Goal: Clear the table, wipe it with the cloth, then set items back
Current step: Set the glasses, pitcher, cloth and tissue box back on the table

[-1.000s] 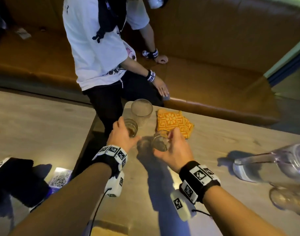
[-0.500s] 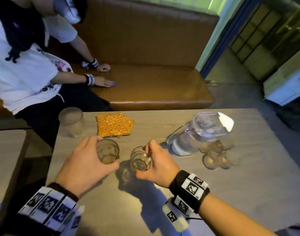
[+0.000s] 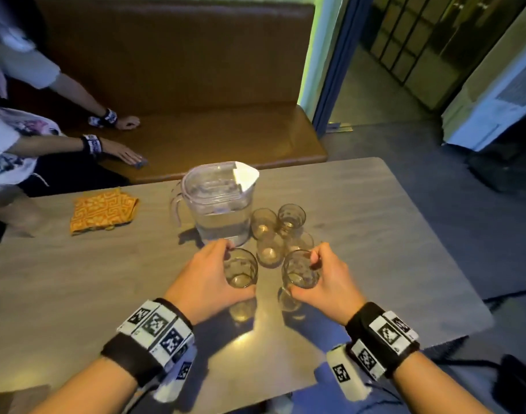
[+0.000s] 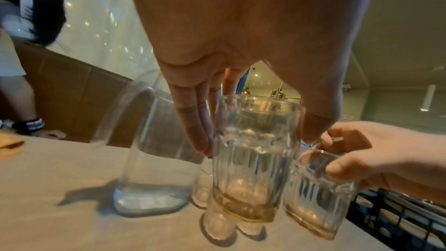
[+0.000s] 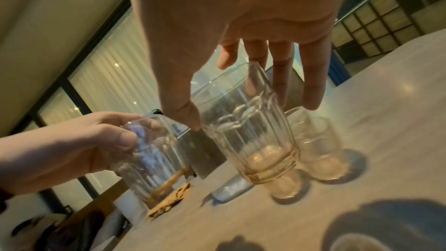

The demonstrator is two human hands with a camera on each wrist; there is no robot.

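Observation:
On the grey wooden table [image 3: 85, 288], my left hand [image 3: 230, 271] grips a ribbed glass [image 3: 241, 271] [image 4: 255, 159] with a little amber liquid at the bottom. My right hand [image 3: 308, 274] grips a similar glass [image 3: 299, 271] [image 5: 251, 131], which is tilted. Both glasses hang slightly above the tabletop. Just beyond them stand several empty glasses [image 3: 269, 252] and a clear water pitcher [image 3: 218, 204] [image 4: 154, 159]. The folded orange patterned cloth [image 3: 103, 210] lies at the far left of the table, away from both hands.
Another person [image 3: 5, 150] sits on the brown bench [image 3: 225, 135] behind the table at the left, with both hands on the seat. The table's right edge [image 3: 434, 234] drops to dark floor. A doorway opens at the back right.
Both hands carried their glasses rightward, from beside the orange cloth to just in front of the pitcher and the group of glasses. The head view swung right.

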